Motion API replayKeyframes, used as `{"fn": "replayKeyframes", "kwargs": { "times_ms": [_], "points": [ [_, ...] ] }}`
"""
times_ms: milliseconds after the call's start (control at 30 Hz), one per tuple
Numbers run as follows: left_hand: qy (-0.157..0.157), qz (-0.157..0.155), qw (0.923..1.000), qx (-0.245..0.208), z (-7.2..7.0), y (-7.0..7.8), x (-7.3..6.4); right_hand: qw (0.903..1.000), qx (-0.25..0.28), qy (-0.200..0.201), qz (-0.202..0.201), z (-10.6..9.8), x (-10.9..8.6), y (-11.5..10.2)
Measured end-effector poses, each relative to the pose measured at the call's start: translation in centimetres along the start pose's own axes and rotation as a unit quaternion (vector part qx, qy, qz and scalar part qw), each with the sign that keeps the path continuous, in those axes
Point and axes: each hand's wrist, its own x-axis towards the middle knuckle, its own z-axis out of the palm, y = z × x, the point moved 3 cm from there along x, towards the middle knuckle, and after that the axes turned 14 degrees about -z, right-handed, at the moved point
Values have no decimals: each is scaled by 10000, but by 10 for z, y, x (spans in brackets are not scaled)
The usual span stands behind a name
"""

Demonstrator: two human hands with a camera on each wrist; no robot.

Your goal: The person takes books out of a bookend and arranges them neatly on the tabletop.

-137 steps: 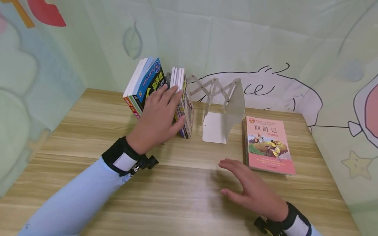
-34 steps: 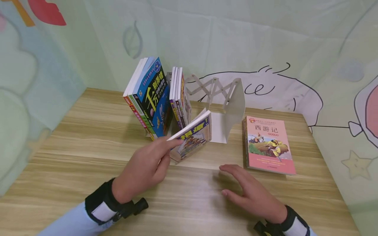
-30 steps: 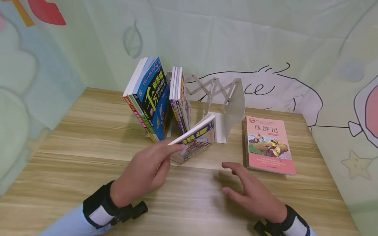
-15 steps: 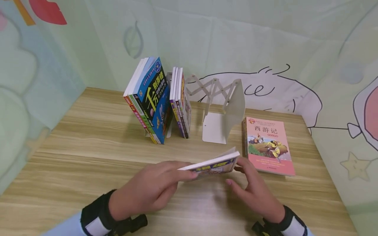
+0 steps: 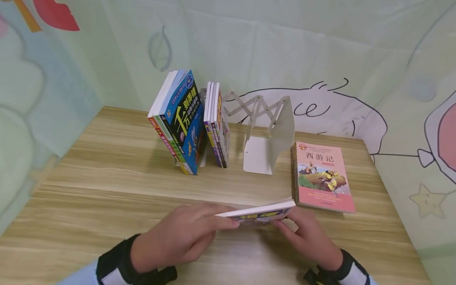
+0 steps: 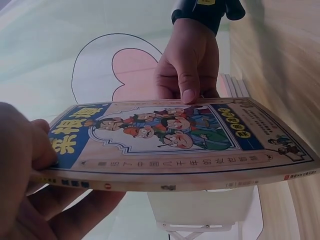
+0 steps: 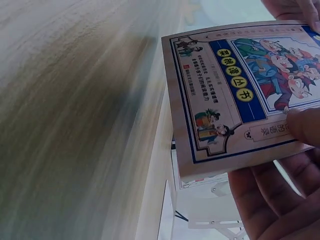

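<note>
A thin comic book (image 5: 261, 213) with a blue title band is held low over the front of the table, its cover tipped toward me. My left hand (image 5: 178, 233) pinches its left end. At the other end, my right hand (image 5: 313, 237) grips it too; in the right wrist view the thumb (image 7: 307, 126) lies on the cover and the other fingers are beneath. The left wrist view shows the cover's cartoon figures (image 6: 170, 130) and the spine (image 6: 170, 186).
A white metal folding bookend (image 5: 258, 154) stands at the back. Several tall books, a blue-and-black one (image 5: 185, 122) outermost, lean at its left, with several thinner books (image 5: 218, 126) upright beside them. A pink book (image 5: 324, 174) lies flat on the right.
My left hand has drawn the comic book away from the thin books and lowered it toward me, tilting it flatter. The right hand has moved up and taken its right end.
</note>
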Motion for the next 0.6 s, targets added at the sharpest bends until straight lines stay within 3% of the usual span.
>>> {"fn": "replayKeyframes", "kwargs": {
  "times_ms": [133,367,500,600],
  "points": [
    [-73,-241,9996,-136,-1,-1,-1,9994,252,197,-107,1,-1,-1],
    [-292,-902,9947,-404,0,-4,-2,9960,124,738,-492,-2,-2,-3],
    [-218,-1208,9915,-438,1,-8,-4,9951,157,885,-402,-4,-3,-1],
    [-374,-1646,9827,-758,5,-15,-6,9943,258,1014,-185,-7,-3,2]
  ]
}}
